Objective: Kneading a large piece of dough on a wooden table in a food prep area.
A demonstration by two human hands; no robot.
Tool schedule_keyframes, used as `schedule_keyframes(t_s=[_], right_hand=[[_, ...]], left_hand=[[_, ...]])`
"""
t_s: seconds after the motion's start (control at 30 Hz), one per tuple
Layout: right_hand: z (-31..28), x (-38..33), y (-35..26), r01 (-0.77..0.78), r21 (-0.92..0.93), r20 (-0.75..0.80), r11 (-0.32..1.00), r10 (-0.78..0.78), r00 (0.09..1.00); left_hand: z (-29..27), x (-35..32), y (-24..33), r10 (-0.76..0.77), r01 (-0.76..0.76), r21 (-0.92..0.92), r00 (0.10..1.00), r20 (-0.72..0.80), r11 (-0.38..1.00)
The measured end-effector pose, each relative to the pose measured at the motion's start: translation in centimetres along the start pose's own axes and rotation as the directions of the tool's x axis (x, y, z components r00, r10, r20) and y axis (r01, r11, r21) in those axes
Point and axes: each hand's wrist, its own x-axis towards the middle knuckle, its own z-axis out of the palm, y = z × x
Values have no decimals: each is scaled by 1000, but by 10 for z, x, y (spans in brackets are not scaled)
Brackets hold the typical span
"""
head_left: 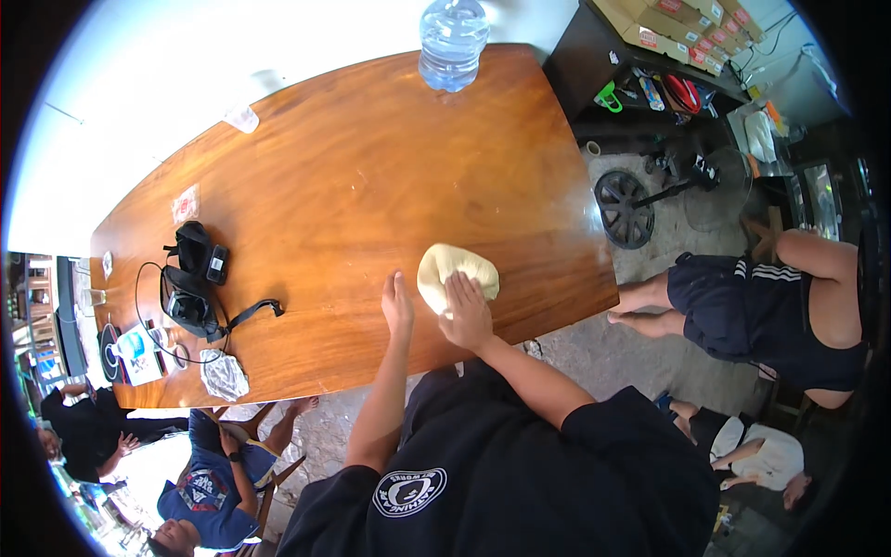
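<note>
On the polished wooden table [371, 186], near its front edge, lies a soft, rounded, cream-coloured thing [444, 263]. It has a smooth surface with creases, and I cannot tell whether it is cloth or dough. My right hand [467, 311] rests on its near side, fingers stretched out over its surface. Just left of it, apart from the cream thing, my left hand [397, 304] is held upright with its fingers extended and nothing in it. The underside of the cream thing is hidden.
A large clear water bottle [453, 46] stands at the far edge. Left are a black strapped bag [193, 302], a clear plastic wrapper [225, 374] and a plastic cup [243, 119]. People sit around: one at right [742, 306], others lower left. A fan base [624, 209] stands right.
</note>
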Motion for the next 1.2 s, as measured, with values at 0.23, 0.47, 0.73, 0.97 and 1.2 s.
schedule_keyframes(t_s=[0.23,0.47,0.73,0.97,1.2], right_hand=[[-45,188,83,-515,233,470,825,368,802],[40,114,35,-232,-64,151,971,239,959],[-19,-47,16,-274,243,103,930,256,961],[6,69,82,-101,-97,190,990,118,975],[31,195,132,-201,-35,189,979,204,960]], left_hand=[[26,80,30,76,-156,380,973,216,912],[66,87,0,435,-443,421,892,122,791],[45,-74,-8,409,-700,351,672,617,622],[98,46,1,525,-689,552,721,452,470],[131,126,36,377,-400,603,910,172,690]])
